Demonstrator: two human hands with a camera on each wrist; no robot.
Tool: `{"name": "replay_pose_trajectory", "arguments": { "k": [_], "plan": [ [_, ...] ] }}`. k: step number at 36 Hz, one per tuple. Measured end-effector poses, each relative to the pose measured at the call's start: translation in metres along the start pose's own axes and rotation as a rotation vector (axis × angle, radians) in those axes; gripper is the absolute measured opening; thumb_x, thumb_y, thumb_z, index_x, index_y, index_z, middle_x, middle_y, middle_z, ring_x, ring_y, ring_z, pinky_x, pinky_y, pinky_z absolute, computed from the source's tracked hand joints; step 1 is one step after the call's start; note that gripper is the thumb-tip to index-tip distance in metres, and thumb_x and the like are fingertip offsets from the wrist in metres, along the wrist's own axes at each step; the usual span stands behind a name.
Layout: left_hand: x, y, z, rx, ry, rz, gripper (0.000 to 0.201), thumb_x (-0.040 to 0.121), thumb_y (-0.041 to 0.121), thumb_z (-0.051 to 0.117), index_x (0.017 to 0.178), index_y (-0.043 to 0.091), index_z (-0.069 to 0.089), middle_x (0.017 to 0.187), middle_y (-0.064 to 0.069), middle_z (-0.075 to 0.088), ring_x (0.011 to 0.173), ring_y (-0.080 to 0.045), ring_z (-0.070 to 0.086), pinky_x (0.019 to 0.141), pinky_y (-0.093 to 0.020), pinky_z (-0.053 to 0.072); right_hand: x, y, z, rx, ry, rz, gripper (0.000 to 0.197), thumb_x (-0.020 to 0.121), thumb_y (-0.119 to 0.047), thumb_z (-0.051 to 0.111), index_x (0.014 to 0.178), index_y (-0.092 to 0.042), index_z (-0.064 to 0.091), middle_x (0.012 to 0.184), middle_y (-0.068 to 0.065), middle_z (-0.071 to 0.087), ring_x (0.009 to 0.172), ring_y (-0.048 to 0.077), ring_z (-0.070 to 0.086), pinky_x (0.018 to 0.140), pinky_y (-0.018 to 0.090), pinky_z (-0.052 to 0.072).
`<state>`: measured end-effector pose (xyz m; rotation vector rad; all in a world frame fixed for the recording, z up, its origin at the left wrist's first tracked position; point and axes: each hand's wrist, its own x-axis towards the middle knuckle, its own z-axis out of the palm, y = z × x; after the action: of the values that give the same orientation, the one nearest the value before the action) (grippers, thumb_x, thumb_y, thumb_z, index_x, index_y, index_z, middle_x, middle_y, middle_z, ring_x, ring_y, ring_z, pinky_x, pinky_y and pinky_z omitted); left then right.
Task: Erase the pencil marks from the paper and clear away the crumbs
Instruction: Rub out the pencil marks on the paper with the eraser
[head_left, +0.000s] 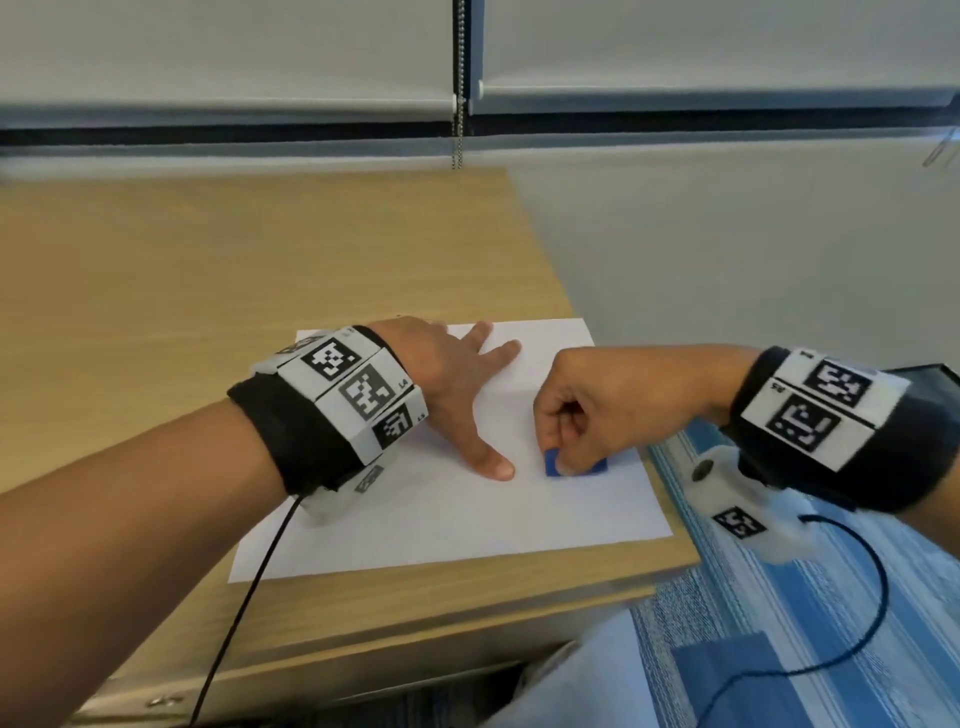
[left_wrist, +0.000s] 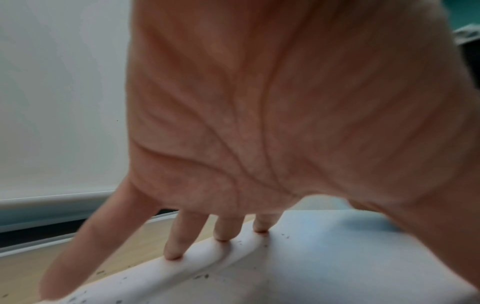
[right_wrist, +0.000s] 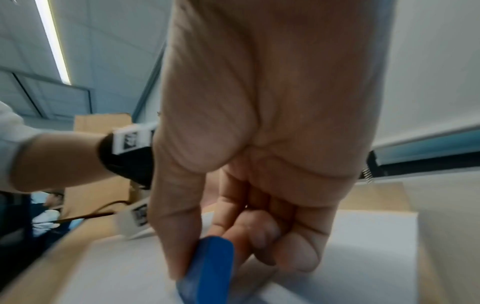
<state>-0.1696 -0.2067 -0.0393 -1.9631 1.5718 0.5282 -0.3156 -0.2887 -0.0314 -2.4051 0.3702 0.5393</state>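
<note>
Just left of the pinching right hand (head_left: 582, 415), which gripped a small blue rubber eraser (head_left: 574, 464) against the white paper sheet (head_left: 441, 525), the left hand (head_left: 457, 379) lay flat, fingers spread, pinning it; short, light strokes seemed wise, lest the sheet buckle.

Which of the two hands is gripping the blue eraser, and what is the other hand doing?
The right hand pinches the blue eraser against the paper. The left hand holds nothing: it lies spread flat, fingers pressing the sheet down.
</note>
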Motion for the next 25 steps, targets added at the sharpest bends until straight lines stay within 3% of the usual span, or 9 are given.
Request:
{"name": "replay_pose_trajectory", "arguments": {
  "k": [3,9,12,15,20,25],
  "plan": [
    [0.000,0.001,0.000,-0.005,-0.002,0.004,0.130,0.061,0.086,0.057,0.147,0.038,-0.027,0.158,0.008,-0.027,0.149,-0.034,-0.005,0.114,-0.054,0.017,-0.005,-0.008,0.009,-0.030,-0.142,-0.031,0.005,0.079,-0.010,0.073,0.084,-0.010,0.071,0.056,-0.012,0.059,0.051,-0.002,0.052,0.054,0.010,0.042],
    [0.001,-0.001,0.002,-0.012,0.006,0.009,0.130,0.060,0.088,0.056,0.146,0.039,-0.028,0.158,0.010,-0.028,0.149,-0.031,-0.004,0.113,-0.053,0.019,0.008,0.001,-0.008,-0.066,0.123,0.017,0.006,0.078,-0.015,0.075,0.076,-0.014,0.069,0.062,-0.009,0.061,0.052,0.000,0.050,0.056,0.016,0.044],
    [0.001,-0.002,0.002,-0.015,0.013,0.010,0.130,0.059,0.088,0.057,0.146,0.040,-0.027,0.158,0.011,-0.027,0.149,-0.031,-0.004,0.113,-0.053,0.019,0.004,0.000,-0.002,-0.041,0.008,0.006,0.010,0.078,-0.014,0.074,0.073,-0.019,0.068,0.055,-0.014,0.059,0.050,-0.001,0.051,0.055,0.013,0.043],
    [0.003,-0.001,0.002,-0.014,0.012,0.008,0.132,0.058,0.088,0.057,0.146,0.039,-0.029,0.157,0.010,-0.028,0.149,-0.031,-0.005,0.113,-0.053,0.019,0.005,-0.003,-0.002,-0.069,-0.059,-0.001,0.004,0.078,-0.013,0.075,0.080,-0.013,0.071,0.057,-0.014,0.060,0.052,-0.004,0.053,0.054,0.010,0.043],
    [0.003,-0.006,0.007,-0.029,0.039,0.014,0.138,0.054,0.091,0.056,0.147,0.033,-0.029,0.157,0.016,-0.026,0.150,-0.027,-0.004,0.112,-0.051,0.023,0.034,0.017,-0.032,-0.101,0.177,0.030,0.010,0.078,-0.017,0.076,0.085,-0.009,0.074,0.071,-0.005,0.070,0.059,-0.003,0.057,0.069,0.023,0.051],
    [0.004,-0.004,0.004,-0.006,0.013,0.011,0.134,0.056,0.091,0.054,0.146,0.035,-0.028,0.157,0.013,-0.029,0.149,-0.029,-0.005,0.112,-0.054,0.021,0.054,0.035,-0.054,-0.133,0.389,0.094,0.009,0.080,-0.013,0.072,0.083,-0.005,0.071,0.068,-0.008,0.064,0.056,-0.001,0.056,0.065,0.021,0.044]
  ]
}}
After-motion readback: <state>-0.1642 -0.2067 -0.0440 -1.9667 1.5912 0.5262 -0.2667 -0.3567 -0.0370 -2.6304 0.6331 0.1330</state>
